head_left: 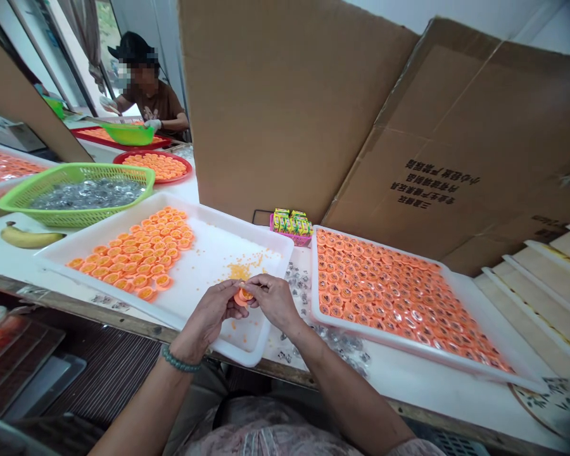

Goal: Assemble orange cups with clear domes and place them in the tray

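My left hand (213, 308) holds a small orange plastic cup (242, 297) by its edge, with the fingers curled around it. Thumb and fingertips of my right hand (272, 299) pinch at the top of the same cup; whether they also hold something tiny is hidden. Both hands are over the right end of a white tray (213, 221). Just beyond the fingers lies a small heap of yellow-orange grains (240, 270), with more scattered about. Rows of small orange cups (137, 253) with yellow-orange contents fill the tray's left part.
At right, another white tray (384, 340) holds many orange pieces under clear film. Clear plastic bits (342, 345) lie between the trays. A green basket (78, 218), banana (31, 238) and pink basket (292, 239) stand nearby. Cardboard (285, 95) rises behind; a co-worker (156, 101) sits beyond.
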A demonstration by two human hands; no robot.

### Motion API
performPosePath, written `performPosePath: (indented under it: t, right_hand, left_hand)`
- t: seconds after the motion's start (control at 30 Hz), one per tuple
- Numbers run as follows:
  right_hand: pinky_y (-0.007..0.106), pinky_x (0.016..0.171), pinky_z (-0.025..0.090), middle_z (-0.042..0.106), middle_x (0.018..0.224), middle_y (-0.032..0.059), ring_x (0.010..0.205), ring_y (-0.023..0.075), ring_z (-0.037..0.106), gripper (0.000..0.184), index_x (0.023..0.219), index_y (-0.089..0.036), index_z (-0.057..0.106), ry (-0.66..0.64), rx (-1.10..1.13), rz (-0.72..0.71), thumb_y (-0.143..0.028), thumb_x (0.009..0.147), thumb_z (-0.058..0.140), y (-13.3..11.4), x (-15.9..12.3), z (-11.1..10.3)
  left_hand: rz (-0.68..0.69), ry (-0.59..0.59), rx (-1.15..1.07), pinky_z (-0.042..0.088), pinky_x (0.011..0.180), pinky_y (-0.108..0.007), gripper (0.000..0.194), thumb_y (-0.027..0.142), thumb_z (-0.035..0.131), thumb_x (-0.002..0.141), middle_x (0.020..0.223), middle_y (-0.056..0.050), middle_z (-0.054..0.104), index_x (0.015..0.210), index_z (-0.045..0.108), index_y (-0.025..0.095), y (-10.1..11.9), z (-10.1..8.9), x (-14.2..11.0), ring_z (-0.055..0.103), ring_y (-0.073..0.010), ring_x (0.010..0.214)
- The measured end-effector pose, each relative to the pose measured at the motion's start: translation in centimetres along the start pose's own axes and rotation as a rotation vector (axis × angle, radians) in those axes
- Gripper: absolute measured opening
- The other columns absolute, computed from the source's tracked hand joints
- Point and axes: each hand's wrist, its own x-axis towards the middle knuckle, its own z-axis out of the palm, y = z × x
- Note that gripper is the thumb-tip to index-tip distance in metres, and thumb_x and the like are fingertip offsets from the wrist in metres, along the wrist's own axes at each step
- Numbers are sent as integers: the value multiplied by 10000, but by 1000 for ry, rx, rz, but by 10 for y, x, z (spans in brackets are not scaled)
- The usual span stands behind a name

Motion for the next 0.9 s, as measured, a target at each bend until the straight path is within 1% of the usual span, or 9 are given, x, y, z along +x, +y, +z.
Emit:
performPosePath:
  t: [0.17,0.33,0.4,0.47,0.57,0.63,0.73,0.83,0.9]
  right_hand:
    - [227,493,528,632,568,14,489,119,606,297,718,-137,687,41,107,68,-431,696,658,0,1,-1]
    - [248,554,546,657,642,22,560,136,639,228,798,-133,667,71,151,93,-343,710,653,4,0,-4]
    - [257,569,544,661,689,26,581,141,644,179,823,-149,662,114,66,38,-305,754,606,5,-4,-7]
    - [260,606,531,661,754,33,630,143,642,150,839,-175,667,134,-125,-101,-273,795,563,4,-9,-10]
    - [262,692,490,648,825,44,737,148,618,170,862,-201,681,70,-501,-368,-224,838,514,0,-16,-11]
    - [254,693,463,635,810,47,738,144,598,195,881,-194,681,27,-662,-453,-197,853,488,-3,-18,-10]
    - [237,658,442,627,775,36,700,132,584,183,867,-188,678,36,-699,-439,-184,846,497,-6,-18,-7]
    - [229,644,440,643,770,22,679,126,588,156,822,-198,675,86,-599,-363,-198,833,519,-8,-17,-8]
    - [234,637,444,652,770,22,669,131,591,158,809,-197,668,157,-552,-331,-216,838,514,-6,-15,-11]
  left_hand:
    - [-25,-23,4,420,406,-163,155,246,557,788,564,-34,606,743,601,104,2,0,0,551,-96,425]
    - [-29,-13,-23,436,428,-169,120,212,566,779,605,-44,621,800,608,101,5,1,-1,557,-95,443]
    - [-21,-6,-28,439,432,-174,135,219,584,767,605,-38,618,827,612,102,3,0,-1,559,-98,447]
    - [8,4,-14,441,435,-180,163,246,597,755,608,-30,618,839,612,107,1,0,0,563,-102,450]
    - [74,41,34,452,453,-192,207,301,608,740,606,-25,625,823,615,112,-4,0,1,576,-112,459]
    - [98,69,70,460,463,-196,213,312,598,745,595,-21,625,819,617,113,-6,0,1,582,-117,464]
    - [74,58,44,463,461,-193,171,276,580,760,574,-18,620,806,611,114,-5,0,0,581,-116,455]
    - [9,1,-50,466,461,-190,109,218,585,758,575,-32,626,775,606,112,-1,-1,0,579,-113,454]
    - [-28,-12,-95,475,473,-193,101,193,568,774,611,-63,647,780,609,102,2,-3,0,583,-112,466]
